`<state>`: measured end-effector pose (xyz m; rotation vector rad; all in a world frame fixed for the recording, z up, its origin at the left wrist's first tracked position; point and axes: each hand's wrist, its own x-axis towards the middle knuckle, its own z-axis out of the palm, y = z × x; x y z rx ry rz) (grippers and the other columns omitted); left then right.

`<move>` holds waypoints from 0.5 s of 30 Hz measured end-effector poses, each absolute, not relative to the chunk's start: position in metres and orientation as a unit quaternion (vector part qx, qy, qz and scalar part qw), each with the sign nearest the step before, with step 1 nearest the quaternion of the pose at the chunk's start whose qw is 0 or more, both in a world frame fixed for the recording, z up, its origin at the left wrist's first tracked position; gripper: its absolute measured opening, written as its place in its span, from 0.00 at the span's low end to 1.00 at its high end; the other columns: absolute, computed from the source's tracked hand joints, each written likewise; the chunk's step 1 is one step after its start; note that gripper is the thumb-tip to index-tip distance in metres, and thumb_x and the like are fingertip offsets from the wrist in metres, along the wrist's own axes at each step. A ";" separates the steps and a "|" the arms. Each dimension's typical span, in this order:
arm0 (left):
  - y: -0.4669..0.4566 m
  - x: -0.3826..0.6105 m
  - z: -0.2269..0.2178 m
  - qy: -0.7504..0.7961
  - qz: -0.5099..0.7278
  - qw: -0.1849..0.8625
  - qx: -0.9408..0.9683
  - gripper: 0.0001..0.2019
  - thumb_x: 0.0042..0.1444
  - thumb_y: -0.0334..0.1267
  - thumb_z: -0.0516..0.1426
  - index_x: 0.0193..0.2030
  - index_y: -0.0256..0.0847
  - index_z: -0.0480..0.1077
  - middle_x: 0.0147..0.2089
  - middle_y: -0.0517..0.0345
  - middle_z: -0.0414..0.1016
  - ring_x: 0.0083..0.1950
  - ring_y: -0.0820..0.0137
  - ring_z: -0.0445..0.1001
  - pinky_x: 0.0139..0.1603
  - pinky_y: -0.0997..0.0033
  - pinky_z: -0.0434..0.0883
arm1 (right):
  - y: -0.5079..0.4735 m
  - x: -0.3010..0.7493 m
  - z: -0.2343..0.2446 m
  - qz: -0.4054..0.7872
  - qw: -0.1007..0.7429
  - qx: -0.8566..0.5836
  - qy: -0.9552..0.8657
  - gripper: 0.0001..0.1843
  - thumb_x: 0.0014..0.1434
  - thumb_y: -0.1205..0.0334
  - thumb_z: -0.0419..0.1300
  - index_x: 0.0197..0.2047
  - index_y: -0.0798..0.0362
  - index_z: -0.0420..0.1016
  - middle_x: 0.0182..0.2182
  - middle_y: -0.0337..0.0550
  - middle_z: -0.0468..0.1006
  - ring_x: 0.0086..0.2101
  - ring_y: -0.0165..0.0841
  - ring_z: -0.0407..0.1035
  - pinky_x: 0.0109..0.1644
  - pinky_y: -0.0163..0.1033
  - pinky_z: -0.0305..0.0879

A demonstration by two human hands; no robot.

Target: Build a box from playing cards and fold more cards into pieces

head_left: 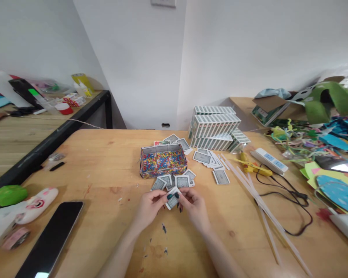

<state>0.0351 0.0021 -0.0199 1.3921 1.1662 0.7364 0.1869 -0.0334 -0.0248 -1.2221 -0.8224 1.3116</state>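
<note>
My left hand point(150, 207) and my right hand point(193, 206) meet over the wooden table point(104, 162), both pinching one small folded playing card point(173, 199) with a grey patterned back. Just beyond my fingers lie several similar folded cards point(174, 180) in a row. Behind those stands an open box point(162, 160) built from cards, its walls covered in a multicoloured pattern.
Stacked card packs point(214, 127) and loose cards point(208, 158) lie at the back right, beside clear glue sticks point(261, 204), a yellow glue gun point(251, 164), a white power strip point(269, 160) and its black cable. A black phone point(50, 239) and a pink-white mask point(31, 204) lie left. Craft scraps crowd the right.
</note>
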 end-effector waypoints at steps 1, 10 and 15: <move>0.003 0.035 -0.020 0.499 0.316 0.565 0.577 0.11 0.48 0.42 0.57 0.29 0.36 0.73 0.23 0.59 0.72 0.25 0.73 0.68 0.26 0.77 0.64 | -0.033 0.188 -0.025 0.560 0.555 -0.514 -0.339 0.15 0.45 0.54 0.64 0.33 0.56 0.72 0.22 0.37 0.71 0.21 0.26 0.62 0.24 0.31 0.61; -0.002 0.042 -0.020 0.504 0.342 0.607 0.510 0.15 0.47 0.40 0.57 0.42 0.37 0.72 0.38 0.52 0.78 0.32 0.67 0.75 0.33 0.69 0.72 | -0.033 0.190 -0.029 0.626 0.519 -0.487 -0.319 0.15 0.43 0.53 0.65 0.31 0.56 0.76 0.23 0.38 0.72 0.22 0.27 0.61 0.26 0.33 0.60; -0.002 0.041 -0.027 0.510 0.373 0.477 0.611 0.13 0.48 0.38 0.56 0.41 0.40 0.75 0.42 0.52 0.77 0.41 0.65 0.74 0.44 0.67 0.70 | -0.031 0.191 -0.031 0.601 0.528 -0.505 -0.325 0.14 0.43 0.53 0.65 0.27 0.56 0.74 0.20 0.36 0.69 0.21 0.26 0.61 0.24 0.32 0.60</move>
